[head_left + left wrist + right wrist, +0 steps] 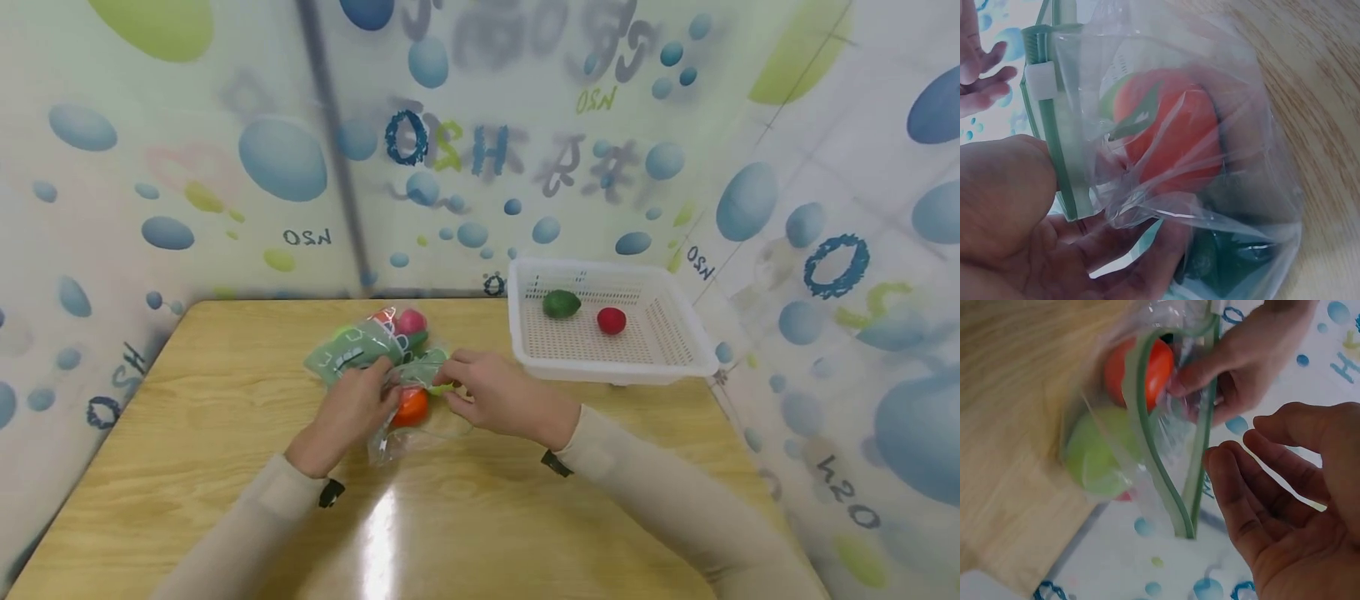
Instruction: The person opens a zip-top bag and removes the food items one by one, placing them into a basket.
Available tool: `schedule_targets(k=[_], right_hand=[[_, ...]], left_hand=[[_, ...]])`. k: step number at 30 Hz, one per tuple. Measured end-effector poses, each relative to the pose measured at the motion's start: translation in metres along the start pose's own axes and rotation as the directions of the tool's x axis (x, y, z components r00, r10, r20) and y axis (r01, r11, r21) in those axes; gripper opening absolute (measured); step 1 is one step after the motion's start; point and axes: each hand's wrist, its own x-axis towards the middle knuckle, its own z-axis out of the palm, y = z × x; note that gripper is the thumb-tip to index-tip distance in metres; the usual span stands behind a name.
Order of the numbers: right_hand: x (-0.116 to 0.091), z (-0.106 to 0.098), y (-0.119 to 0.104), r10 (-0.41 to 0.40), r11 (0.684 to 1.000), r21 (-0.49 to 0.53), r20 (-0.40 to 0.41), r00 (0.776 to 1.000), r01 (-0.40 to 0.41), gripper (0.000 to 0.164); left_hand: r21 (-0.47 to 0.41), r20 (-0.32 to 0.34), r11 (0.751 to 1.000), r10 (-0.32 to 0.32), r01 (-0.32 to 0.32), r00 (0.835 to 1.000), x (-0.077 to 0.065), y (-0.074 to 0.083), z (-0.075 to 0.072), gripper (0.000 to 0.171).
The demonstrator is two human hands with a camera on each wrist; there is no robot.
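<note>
A clear slider-zip bag [1247, 81] with green zip edges and a white slider [1041, 81] lies on the table, its mouth parted. Through the film I see a red-orange tomato-like piece [411, 407], a light green round piece [1100, 450], a dark green piece [1229, 256] and a pink one [411, 322]. My left hand [352, 408] pinches the bag's film near its mouth, thumb inside. On the other side, my right hand [498, 392] is held beside the zip edge, fingers bent loosely and thumb apart; whether its fingertips touch the edge is unclear.
A white plastic basket [615, 367] stands at the back right of the wooden table [187, 400]. Inside it lie a dark green piece [561, 304] and a red piece [611, 321]. Patterned curtains [465, 225] rise behind the table and along its sides.
</note>
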Motion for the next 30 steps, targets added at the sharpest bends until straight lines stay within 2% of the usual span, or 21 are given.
schedule_targets(k=[5, 8, 13, 17, 23, 30], right_hand=[[0.009, 0.019, -0.003, -0.012, 0.999, -0.046, 0.076, 0.997, 0.015, 0.018], [0.013, 0.027, -0.002, 0.012, 0.997, -0.074, 0.137, 0.990, -0.002, 0.020], [0.017, 0.040, 0.000, 0.054, 0.995, -0.094, 0.205, 0.977, -0.036, 0.025], [0.020, 0.047, 0.003, 0.058, 0.992, -0.118, 0.215, 0.975, -0.033, 0.028], [0.021, 0.055, 0.007, 0.116, 0.986, -0.144, 0.234, 0.965, -0.084, 0.036], [0.022, 0.063, 0.010, 0.141, 0.983, -0.146, 0.211, 0.967, -0.112, 0.036]], left_hand=[[-0.012, -0.011, 1.000, 0.002, -0.002, 1.000, 0.001, -0.001, -0.001, 0.011], [-0.015, 0.016, 1.000, -0.014, 0.014, 1.000, 0.001, 0.003, -0.004, 0.010], [0.018, 0.002, 1.000, -0.013, 0.013, 1.000, 0.000, 0.005, -0.005, 0.009], [0.031, -0.005, 1.000, -0.005, 0.005, 1.000, 0.000, 0.005, -0.004, 0.011], [0.034, 0.016, 0.999, -0.012, 0.012, 1.000, 0.001, 0.004, -0.002, 0.012], [0.037, 0.029, 0.999, -0.016, 0.015, 0.999, 0.001, 0.006, -0.002, 0.012]])
